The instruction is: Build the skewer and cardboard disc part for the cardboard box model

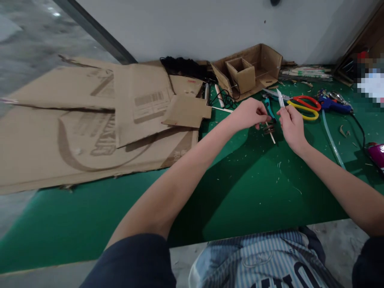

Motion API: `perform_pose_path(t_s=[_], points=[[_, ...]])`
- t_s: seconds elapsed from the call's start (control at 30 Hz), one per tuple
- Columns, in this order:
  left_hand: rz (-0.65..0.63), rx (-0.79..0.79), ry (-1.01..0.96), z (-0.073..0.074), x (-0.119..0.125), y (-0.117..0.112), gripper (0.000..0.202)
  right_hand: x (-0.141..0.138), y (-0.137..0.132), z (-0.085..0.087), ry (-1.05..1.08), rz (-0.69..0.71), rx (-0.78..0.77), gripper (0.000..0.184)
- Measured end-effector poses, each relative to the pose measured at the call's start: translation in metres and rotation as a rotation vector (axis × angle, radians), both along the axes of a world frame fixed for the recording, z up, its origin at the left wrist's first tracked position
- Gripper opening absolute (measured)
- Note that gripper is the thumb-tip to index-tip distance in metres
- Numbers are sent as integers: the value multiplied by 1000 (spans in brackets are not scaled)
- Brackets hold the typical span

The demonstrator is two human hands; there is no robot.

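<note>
My left hand [251, 114] pinches a thin wooden stick [273, 138] that slants down over the table. Small brown discs [269, 129] sit around the stick just below my fingertips. A utility knife [280, 98] is in my closed right hand [292, 127], its pale blade pointing up and away from me. The two hands are a short way apart, and the blade does not touch the stick. Behind them lie a teal-handled cutting tool [269, 107] and scissors with red and yellow handles [306, 107].
Flattened cardboard [87, 140] covers the left of the green table [240, 204]. A cardboard piece with a small box [241, 74] stands by the wall. At right are a blue glue gun [334, 104], a clear glue stick [332, 138] and a purple object [376, 155]. Shavings are scattered about.
</note>
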State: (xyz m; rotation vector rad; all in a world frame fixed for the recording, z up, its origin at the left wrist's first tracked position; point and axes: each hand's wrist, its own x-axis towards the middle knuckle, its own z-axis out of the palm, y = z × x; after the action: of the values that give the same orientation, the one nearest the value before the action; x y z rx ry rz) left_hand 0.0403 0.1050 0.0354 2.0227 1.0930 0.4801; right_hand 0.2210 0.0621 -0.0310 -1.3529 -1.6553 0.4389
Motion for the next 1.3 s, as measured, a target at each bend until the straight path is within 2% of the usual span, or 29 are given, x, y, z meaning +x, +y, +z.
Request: perform_pose_path(t_s=[0.13, 0.23, 0.33, 0.4, 0.5, 0.63, 0.8, 1.0, 1.13, 1.23, 1.3], points=[[51, 68, -69, 21, -24, -8, 3, -7, -13, 10, 79, -74, 26, 47], [65, 198, -42, 31, -43, -12, 10, -9, -23, 19, -111, -42, 111, 44], [41, 247, 2, 31, -54, -15, 12, -4, -26, 25, -419, 103, 209, 42], [19, 241, 6, 29, -55, -16, 13, 1, -24, 27, -578, 192, 221, 42], [-5, 228, -10, 24, -54, -16, 16, 7, -21, 29, -675, 222, 201, 44], [-40, 204, 29, 20, -54, -13, 13, 9, -20, 27, -587, 167, 165, 44], [-23, 213, 45, 17, -54, -12, 12, 9, -18, 23, -404, 102, 124, 40], [-80, 314, 177, 21, -48, -18, 10, 8, -17, 23, -385, 92, 103, 41], [-104, 324, 205, 20, -46, -19, 12, 8, -16, 22, -386, 93, 106, 42], [-58, 286, 163, 19, -47, -17, 18, 9, -16, 22, -370, 109, 95, 40], [-2, 205, 100, 18, -48, -16, 20, 9, -17, 23, -341, 149, 79, 38]])
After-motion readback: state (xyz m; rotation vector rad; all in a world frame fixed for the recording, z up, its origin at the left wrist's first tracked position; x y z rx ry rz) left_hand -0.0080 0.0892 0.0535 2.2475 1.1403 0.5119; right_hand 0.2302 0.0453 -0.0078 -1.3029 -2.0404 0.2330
